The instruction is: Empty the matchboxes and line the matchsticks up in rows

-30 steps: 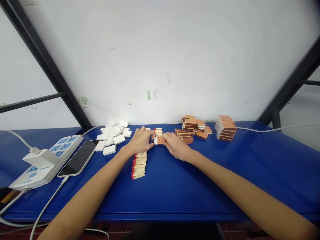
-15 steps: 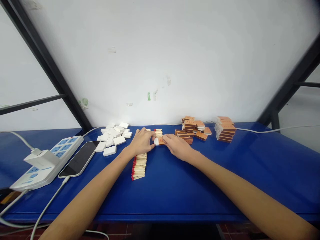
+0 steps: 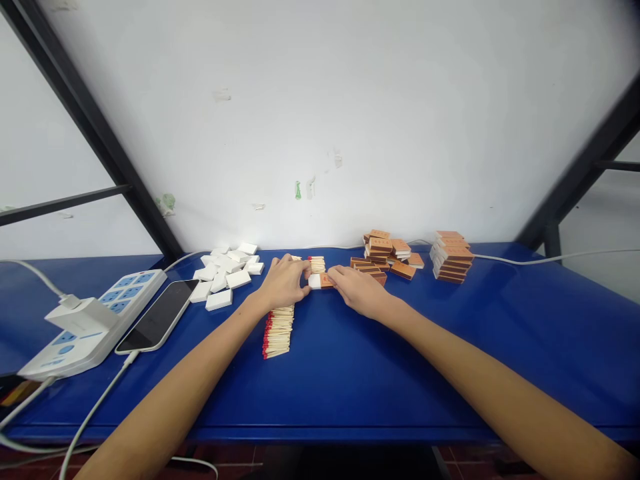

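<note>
On the blue table (image 3: pixel 370 380), between the hands, sits a matchbox cover (image 3: pixel 325 281), pinched tight by the right hand (image 3: pixel 357 290). The left hand (image 3: pixel 283 283), finger and thumb slightly apart, holds its white tray (image 3: pixel 315 282). Keep both level; don't bump the matches (image 3: pixel 279 331).

The bg is a plain wall (image 3: pixel 400 120), white to lt. grey, w/ several small torn marks and a green scrap (image 3: pixel 298 190) approx. in the middle. Two dark posts, the L post (image 3: pixel 84 107) and the R post (image 3: pixel 590 162), stand tilted at the sides, each w/ a thin crossbar. The blue table (image 3: pixel 525 313) has a slightly glossy top and reaches the wall. Below its front edge is a reddish tiled flr. (image 3: pixel 235 457), partly dark. Light is soft; its source is out of view.
</note>
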`<state>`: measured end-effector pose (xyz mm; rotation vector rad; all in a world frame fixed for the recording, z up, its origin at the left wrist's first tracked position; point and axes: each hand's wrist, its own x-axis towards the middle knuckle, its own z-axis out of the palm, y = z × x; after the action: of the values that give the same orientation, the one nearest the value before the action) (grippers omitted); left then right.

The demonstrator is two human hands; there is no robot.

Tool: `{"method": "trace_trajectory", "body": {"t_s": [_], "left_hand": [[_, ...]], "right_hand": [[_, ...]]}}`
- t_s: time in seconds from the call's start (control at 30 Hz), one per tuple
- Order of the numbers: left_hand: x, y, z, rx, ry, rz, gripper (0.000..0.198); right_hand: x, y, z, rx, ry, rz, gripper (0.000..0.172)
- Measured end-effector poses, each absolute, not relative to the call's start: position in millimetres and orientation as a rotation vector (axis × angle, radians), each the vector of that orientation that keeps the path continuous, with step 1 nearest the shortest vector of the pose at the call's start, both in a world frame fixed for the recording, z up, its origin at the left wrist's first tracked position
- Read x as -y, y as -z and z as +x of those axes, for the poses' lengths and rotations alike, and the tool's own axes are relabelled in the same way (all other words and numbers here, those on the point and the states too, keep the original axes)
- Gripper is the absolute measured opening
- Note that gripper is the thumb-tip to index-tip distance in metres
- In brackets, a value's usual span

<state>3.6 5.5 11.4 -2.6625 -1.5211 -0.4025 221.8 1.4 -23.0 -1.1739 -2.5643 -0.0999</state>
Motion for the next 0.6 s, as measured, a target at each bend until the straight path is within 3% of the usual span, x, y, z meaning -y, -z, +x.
{"method": "trace_trajectory", "body": {"t_s": [0.6], "left_hand": [[-6.7, -9.4, 1.5, 1.500, 0.403, -2.641, 0.014]], "right_hand": [[-3.9, 19.6, 225.4, 2.579, 0.049, -1.201, 0.021]]}}
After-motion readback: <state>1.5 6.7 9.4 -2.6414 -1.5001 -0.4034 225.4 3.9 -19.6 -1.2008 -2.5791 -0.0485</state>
